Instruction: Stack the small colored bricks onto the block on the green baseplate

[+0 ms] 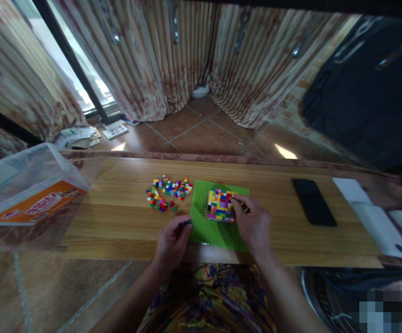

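Observation:
A green baseplate (201,236) lies on the wooden board, bearing a square block of many-coloured toy bricks (219,203). My right hand (254,224) reaches over the plate's right side, thumb and fingers pinched at the right edge of the brick block. Whether a loose brick sits between those fingertips is hidden. At the plate's lower left corner, my left hand (173,240) pinches a small dark brick (188,223), blue or green. Just beyond it, left of the plate, a pile of loose coloured bricks (168,189) is spread on the board.
The wooden board (117,222) spans the low table. A black phone (313,202) lies on the right, near white flat objects (377,226). A clear plastic bin (44,162) with an orange label stands at left. Curtains (173,64) hang beyond the tiled floor.

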Motion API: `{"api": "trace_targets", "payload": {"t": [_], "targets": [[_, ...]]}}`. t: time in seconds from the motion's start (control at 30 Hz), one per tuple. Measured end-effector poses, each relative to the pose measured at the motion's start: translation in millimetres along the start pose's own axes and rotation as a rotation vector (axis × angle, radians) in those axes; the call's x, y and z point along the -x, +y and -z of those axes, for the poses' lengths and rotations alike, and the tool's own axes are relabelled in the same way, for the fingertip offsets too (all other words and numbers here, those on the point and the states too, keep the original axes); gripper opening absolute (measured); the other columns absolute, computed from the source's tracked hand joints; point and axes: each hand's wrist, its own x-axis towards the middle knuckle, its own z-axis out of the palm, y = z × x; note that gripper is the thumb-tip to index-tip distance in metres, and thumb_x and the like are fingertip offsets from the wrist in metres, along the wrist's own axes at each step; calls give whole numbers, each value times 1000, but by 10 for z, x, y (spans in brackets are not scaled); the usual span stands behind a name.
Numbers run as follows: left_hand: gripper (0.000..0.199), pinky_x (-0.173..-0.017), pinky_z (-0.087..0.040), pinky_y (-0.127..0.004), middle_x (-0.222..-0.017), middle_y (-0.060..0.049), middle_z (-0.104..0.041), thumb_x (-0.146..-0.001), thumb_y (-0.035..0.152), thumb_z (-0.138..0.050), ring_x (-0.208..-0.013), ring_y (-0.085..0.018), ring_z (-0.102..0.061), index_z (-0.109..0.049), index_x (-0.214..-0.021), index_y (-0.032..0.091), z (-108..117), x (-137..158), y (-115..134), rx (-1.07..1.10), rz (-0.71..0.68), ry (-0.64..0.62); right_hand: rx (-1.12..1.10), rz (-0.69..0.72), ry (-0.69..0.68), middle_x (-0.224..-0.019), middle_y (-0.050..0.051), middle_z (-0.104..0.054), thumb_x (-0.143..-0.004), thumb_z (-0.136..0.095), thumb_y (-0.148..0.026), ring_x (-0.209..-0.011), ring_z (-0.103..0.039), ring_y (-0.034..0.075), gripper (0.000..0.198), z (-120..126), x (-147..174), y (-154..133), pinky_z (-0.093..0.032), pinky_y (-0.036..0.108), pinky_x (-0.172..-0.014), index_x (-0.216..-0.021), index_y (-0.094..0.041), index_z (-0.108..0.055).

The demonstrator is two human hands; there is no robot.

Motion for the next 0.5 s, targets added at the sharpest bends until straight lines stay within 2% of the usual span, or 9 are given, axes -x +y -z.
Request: {"api": "trace_targets", "payload": {"t": [0.3,0.5], "targets": [[19,-75,-52,-25,-91,-4,-70,-86,27,-60,-82,-16,-65,-68,-102,21,2,-9,-5,-39,-12,-10,0,-10,-14,-85,6,-71,-85,-60,-36,-69,-63,17,23,-8,-9,15,-49,30,-65,-91,-17,-72],[19,-74,-52,-25,-90,-4,-70,-86,27,-61,-81,-16,-65,-69,-102,20,2,-9,16,-44,-14,1,-56,-95,24,-81,6,-71,-84,-61,-39,-65,-61,16,26,51,11,31,-49,29,-64,-89,-17,-73]]}}
